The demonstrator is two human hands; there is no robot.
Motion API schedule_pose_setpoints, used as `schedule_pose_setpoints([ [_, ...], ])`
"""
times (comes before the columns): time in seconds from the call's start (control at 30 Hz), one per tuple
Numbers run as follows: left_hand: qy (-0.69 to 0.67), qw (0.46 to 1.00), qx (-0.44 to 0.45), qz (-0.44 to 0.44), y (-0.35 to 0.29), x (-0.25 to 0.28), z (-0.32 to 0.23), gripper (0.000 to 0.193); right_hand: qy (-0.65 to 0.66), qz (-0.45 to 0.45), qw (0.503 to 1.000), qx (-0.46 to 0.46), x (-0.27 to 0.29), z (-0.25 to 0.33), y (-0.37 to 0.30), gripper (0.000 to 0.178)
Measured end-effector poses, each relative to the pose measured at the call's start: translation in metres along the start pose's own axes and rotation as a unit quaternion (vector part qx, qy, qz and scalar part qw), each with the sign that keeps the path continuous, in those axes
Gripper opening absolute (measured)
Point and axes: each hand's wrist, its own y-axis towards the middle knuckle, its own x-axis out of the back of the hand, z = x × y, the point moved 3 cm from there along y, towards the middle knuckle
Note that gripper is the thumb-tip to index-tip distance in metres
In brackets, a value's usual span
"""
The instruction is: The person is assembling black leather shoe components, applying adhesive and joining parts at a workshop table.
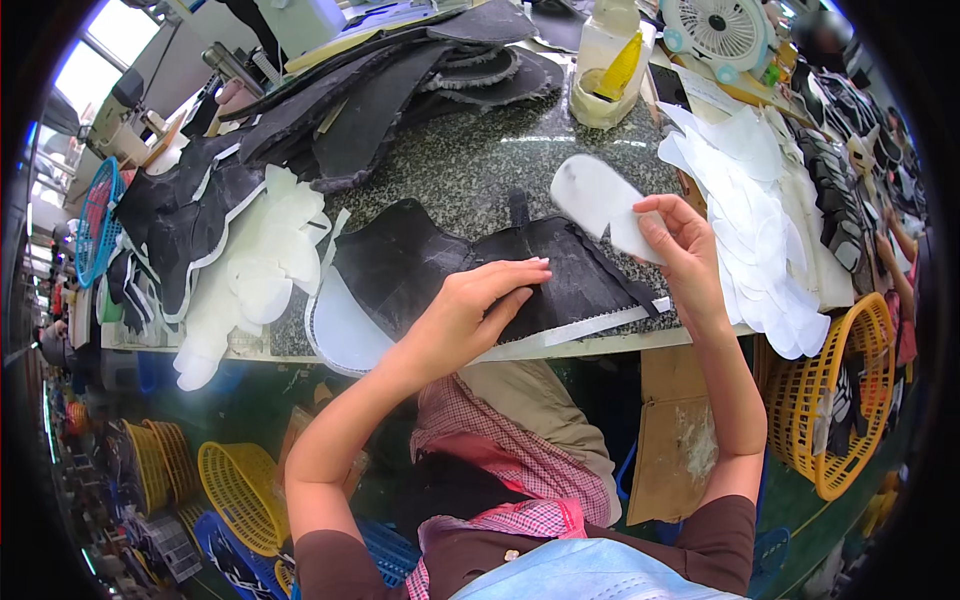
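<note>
My right hand [680, 240] pinches a white, rounded shoe-stiffener piece [597, 200] by its lower right end, raised over the table. A notch shows in the piece's lower edge. Flat on the speckled tabletop lies a black shoe upper [400, 265], with a pale edge strip along its near side and a white piece [345, 318] at its left end. My left hand [487, 305] rests on the middle of this upper, fingers stretched to the right and nothing in them.
White cut pieces lie heaped at right [745, 215] and at left [265, 260]. Black material [390, 100] is piled behind. A plastic container [607, 90] with a yellow tool stands at the back, near a fan [722, 30]. A yellow basket [835, 400] is at the right edge.
</note>
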Motion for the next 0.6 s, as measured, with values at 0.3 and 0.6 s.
schedule_pose_setpoints([
  [0.3, -0.204, 0.956, 0.203, -0.058, -0.005, 0.019, 0.006, 0.031, -0.206, 0.156, 0.964, 0.055, -0.034, -0.011, -0.009, 0.014],
  [0.6, 0.075, 0.992, 0.098, -0.018, -0.011, 0.009, 0.002, 0.034, -0.243, 0.178, 0.952, 0.052, -0.039, -0.011, -0.008, 0.017],
])
